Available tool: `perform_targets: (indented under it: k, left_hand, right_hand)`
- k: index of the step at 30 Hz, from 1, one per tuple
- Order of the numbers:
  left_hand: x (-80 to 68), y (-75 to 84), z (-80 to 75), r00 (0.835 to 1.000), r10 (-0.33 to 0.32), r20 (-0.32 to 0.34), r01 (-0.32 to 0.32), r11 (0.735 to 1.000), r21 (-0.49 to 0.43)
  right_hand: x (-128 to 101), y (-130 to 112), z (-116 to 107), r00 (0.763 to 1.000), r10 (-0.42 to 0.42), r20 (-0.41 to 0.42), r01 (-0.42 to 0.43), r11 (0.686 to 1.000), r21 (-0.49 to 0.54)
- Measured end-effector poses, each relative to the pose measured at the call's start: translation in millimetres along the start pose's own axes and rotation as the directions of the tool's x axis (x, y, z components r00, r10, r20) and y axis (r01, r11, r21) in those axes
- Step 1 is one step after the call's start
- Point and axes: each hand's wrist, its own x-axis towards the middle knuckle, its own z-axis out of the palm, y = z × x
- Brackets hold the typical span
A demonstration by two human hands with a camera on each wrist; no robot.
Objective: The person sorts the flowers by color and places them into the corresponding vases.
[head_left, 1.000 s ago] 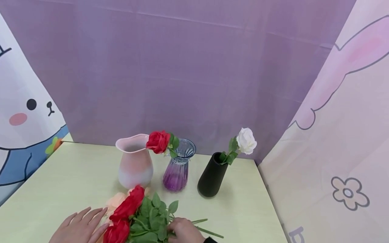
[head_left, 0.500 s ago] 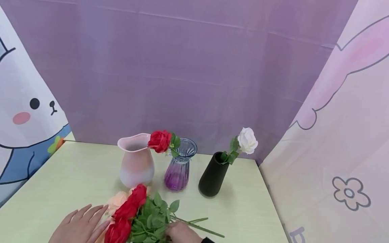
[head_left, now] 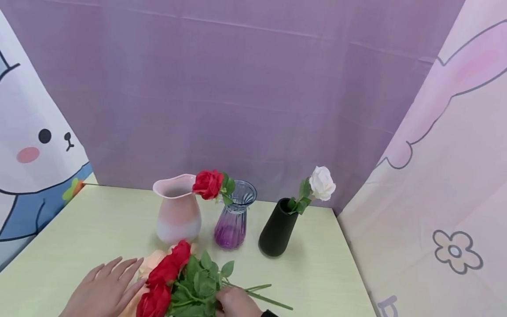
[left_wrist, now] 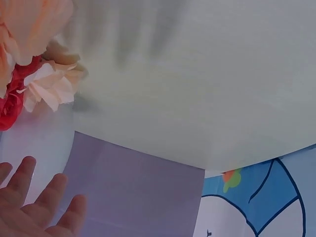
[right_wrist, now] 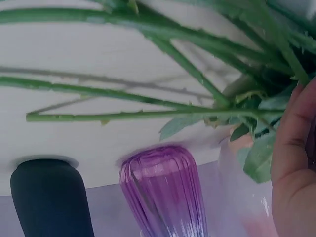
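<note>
A bunch of roses lies on the table at the front of the head view, with red blossoms (head_left: 164, 272), peach blossoms (head_left: 151, 262) and green leaves (head_left: 198, 281). My right hand (head_left: 237, 304) curls its fingers round stems below the leaves; bare stem ends (head_left: 273, 302) stick out to the right. In the right wrist view several green stems (right_wrist: 123, 116) run leftward from that hand. My left hand (head_left: 104, 286) is spread beside the blossoms, its thumb close to them. Straight, separated fingers (left_wrist: 54, 192) show in the left wrist view, below peach petals (left_wrist: 52, 86).
Behind the bunch stand a pink-and-white pitcher vase (head_left: 178, 220), a purple-blue glass vase (head_left: 230, 229) with one red rose (head_left: 207, 184), and a black vase (head_left: 277, 229) with one white rose (head_left: 321, 183). A purple cloth (head_left: 237, 88) hangs at the table's back edge.
The head view has shifted slightly. My left hand has moved a little up, fingers still spread. My right hand stays at the stems, and the vases stand as before.
</note>
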Motion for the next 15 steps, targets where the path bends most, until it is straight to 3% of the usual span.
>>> perform_targets:
  k: [1, 3, 6, 8, 10, 13, 15]
  left_hand:
    - [3.6, -3.2, 5.7, 1.000, -0.001, -0.014, 0.001, 1.000, 0.010]
    - [19.0, -19.5, 36.9, 0.999, 0.006, -0.054, -0.004, 1.000, 0.029]
    - [63.2, -65.9, 135.1, 0.977, 0.010, -0.215, 0.005, 0.998, 0.067]
    - [97.0, -98.7, 205.7, 0.950, 0.011, -0.312, 0.016, 0.996, 0.085]
    - [126.8, -123.8, 263.5, 0.923, 0.007, -0.386, 0.028, 0.996, 0.085]
    - [151.6, -140.2, 304.1, 0.916, 0.028, -0.401, -0.001, 0.998, 0.067]
    - [159.0, -141.0, 313.3, 0.913, 0.028, -0.407, -0.012, 0.999, 0.041]
  right_hand:
    - [-0.3, 0.5, -4.6, 1.000, 0.012, -0.008, -0.011, 1.000, 0.008]
    - [-0.2, 2.1, -13.0, 0.999, 0.033, -0.043, -0.031, 0.999, 0.036]
    - [1.0, 4.1, -27.1, 0.993, 0.065, -0.099, -0.057, 0.995, 0.077]
    - [2.0, 5.4, -37.0, 0.986, 0.078, -0.146, -0.064, 0.993, 0.101]
    - [3.0, 7.8, -45.2, 0.981, 0.083, -0.177, -0.062, 0.991, 0.120]
    - [4.9, 11.3, -56.5, 0.974, 0.091, -0.209, -0.057, 0.985, 0.163]
    - [6.9, 13.4, -64.8, 0.968, 0.093, -0.231, -0.049, 0.981, 0.190]
